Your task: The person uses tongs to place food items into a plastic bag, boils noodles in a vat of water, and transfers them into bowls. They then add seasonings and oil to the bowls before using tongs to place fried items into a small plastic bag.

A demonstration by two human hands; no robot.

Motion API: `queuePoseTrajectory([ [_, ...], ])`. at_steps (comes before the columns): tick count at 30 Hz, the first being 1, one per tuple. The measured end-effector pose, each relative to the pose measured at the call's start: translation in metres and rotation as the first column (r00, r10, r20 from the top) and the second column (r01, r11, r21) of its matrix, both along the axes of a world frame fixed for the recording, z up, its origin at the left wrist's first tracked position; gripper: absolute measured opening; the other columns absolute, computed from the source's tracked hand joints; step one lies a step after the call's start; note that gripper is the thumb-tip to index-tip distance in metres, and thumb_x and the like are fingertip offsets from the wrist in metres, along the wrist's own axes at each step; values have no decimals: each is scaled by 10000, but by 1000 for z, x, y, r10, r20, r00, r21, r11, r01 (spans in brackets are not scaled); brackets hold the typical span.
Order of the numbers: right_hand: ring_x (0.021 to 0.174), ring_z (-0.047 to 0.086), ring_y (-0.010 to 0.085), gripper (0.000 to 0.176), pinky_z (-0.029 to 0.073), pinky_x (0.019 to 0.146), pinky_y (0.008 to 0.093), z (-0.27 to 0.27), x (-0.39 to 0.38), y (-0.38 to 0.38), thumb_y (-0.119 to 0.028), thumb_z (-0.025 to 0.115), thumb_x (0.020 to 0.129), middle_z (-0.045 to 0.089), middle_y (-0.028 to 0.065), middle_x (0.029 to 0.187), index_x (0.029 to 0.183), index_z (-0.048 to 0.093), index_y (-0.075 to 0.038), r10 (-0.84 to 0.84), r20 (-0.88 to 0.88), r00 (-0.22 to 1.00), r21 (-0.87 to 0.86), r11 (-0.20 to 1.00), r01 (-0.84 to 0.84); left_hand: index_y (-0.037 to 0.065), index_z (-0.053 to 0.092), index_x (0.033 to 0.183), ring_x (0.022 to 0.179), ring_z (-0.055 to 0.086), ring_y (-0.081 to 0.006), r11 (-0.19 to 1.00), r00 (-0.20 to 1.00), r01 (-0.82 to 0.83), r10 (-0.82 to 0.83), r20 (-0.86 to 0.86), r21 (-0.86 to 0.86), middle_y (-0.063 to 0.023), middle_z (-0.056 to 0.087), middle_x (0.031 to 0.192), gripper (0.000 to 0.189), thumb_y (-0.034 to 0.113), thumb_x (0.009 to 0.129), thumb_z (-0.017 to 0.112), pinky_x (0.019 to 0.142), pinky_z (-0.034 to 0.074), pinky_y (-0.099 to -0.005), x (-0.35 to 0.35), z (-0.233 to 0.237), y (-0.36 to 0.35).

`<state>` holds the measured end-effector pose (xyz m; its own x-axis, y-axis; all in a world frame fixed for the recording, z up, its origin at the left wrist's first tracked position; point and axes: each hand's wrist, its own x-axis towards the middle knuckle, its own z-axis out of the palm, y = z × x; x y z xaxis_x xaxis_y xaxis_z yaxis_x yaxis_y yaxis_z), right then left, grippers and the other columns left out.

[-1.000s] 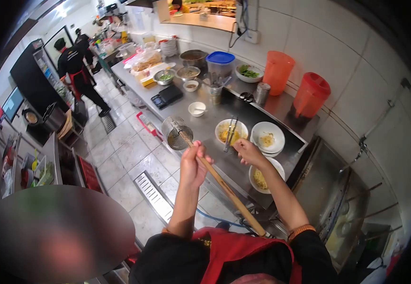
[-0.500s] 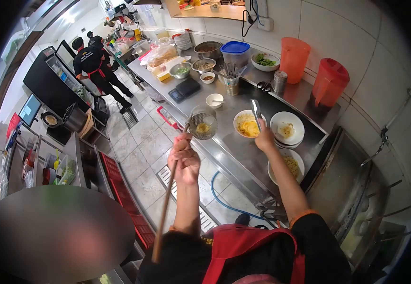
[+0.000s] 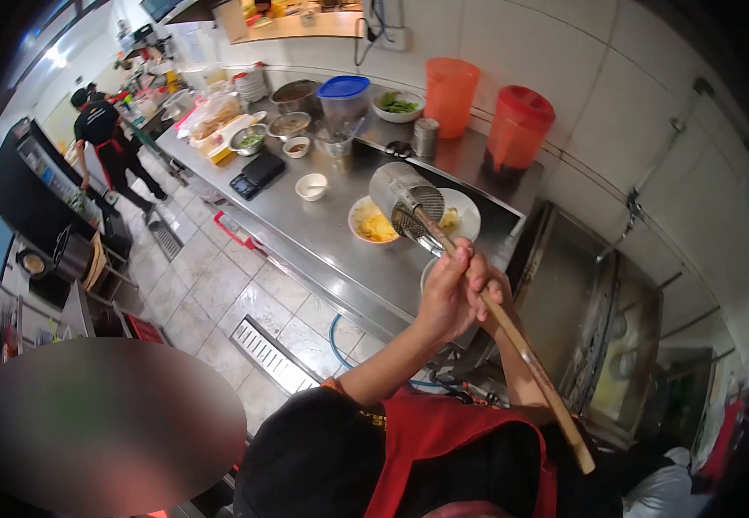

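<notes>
My left hand point(image 3: 446, 298) is closed round the long wooden handle of a metal strainer point(image 3: 402, 186). The strainer tilts between a bowl of yellow food point(image 3: 371, 226) and a stack of white plates point(image 3: 468, 210), hiding part of both. What lies inside the strainer is out of sight. My right hand point(image 3: 501, 293) is just behind my left hand and the handle, its fingers partly hidden. A short shiny piece of the tongs point(image 3: 426, 238) shows below the strainer, leading toward my right hand.
A small white bowl point(image 3: 311, 187), a black scale point(image 3: 257, 175) and bowls of ingredients stand along the steel counter point(image 3: 305, 237). Red pitchers point(image 3: 519, 129) and a blue-lidded container point(image 3: 343, 99) are at the back. A metal basin point(image 3: 556, 293) is right. A co-worker point(image 3: 103, 138) stands far left.
My left hand has swung the strainer rightward from beside the counter to above the bowl and plates, tipping it. My right hand has drawn back toward me. The view has turned right.
</notes>
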<state>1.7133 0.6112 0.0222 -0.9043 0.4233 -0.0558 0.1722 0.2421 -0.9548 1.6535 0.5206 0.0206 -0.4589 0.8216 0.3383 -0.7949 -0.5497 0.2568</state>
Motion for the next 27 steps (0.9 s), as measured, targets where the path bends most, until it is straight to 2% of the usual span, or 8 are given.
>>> queuePoseTrajectory([
  [2, 599, 589, 213, 170, 478, 553, 357, -36, 4, 9, -239, 478, 835, 531, 87, 607, 837, 495, -70, -80, -232, 969, -375, 927, -14, 130, 404, 1020, 648, 612, -256, 998, 998, 65, -66, 3, 16, -29, 431, 646, 165, 268, 952, 347, 371, 469, -248, 14, -1, 14],
  [3, 593, 586, 219, 176, 476, 549, 360, -45, 5, 17, -246, 480, 832, 528, 88, 603, 836, 494, -71, -109, -223, 969, -272, 961, 46, 148, 373, 995, 631, 592, -283, 992, 992, 123, -123, 8, 33, -64, 447, 665, 139, 278, 946, 372, 394, 463, -257, 18, -6, 20],
  [7, 568, 571, 244, 201, 466, 536, 372, -42, -1, 34, -276, 489, 824, 514, 91, 588, 832, 491, -75, -221, -195, 955, 153, 955, 253, 152, 416, 1018, 626, 614, -252, 991, 990, 132, -133, -52, -23, -24, 433, 644, 160, 288, 944, 373, 374, 474, -247, 32, -15, 31],
  [13, 728, 590, 377, 270, 457, 613, 451, -9, 22, 32, -381, 506, 782, 509, 142, 844, 930, 495, -157, -280, 47, 959, 636, 748, 188, 166, 417, 1017, 622, 618, -252, 987, 984, 139, -148, -103, -85, -22, 433, 638, 156, 297, 941, 379, 387, 485, -252, 33, -20, 35],
  [19, 715, 599, 348, 255, 483, 624, 415, -15, 25, 35, -340, 464, 814, 531, 127, 833, 953, 484, -127, -281, 187, 941, 448, 877, 173, 147, 400, 1025, 623, 618, -260, 987, 979, 151, -158, -129, -61, -34, 455, 648, 166, 288, 939, 385, 383, 483, -256, 33, -8, 34],
  [21, 716, 605, 333, 238, 487, 611, 393, -18, 21, 36, -313, 469, 818, 551, 127, 803, 931, 474, -103, -272, 188, 944, 469, 869, 157, 146, 400, 1018, 623, 618, -260, 985, 977, 159, -166, -134, -60, -34, 459, 651, 155, 279, 941, 382, 382, 482, -257, 30, -9, 35],
  [24, 712, 609, 320, 217, 481, 578, 365, -19, 19, 37, -274, 483, 814, 568, 136, 742, 899, 460, -76, -238, 45, 970, 591, 789, 166, 147, 403, 1003, 619, 618, -257, 983, 974, 174, -180, -137, -53, -29, 460, 649, 141, 272, 942, 379, 379, 483, -259, 33, -8, 32],
  [27, 700, 605, 328, 214, 469, 560, 358, -11, 19, 32, -261, 496, 802, 562, 150, 701, 886, 453, -69, -283, -66, 957, 399, 872, 285, 148, 404, 990, 612, 618, -253, 979, 970, 194, -201, -135, -57, -25, 460, 642, 138, 275, 940, 383, 376, 480, -257, 36, -3, 30],
])
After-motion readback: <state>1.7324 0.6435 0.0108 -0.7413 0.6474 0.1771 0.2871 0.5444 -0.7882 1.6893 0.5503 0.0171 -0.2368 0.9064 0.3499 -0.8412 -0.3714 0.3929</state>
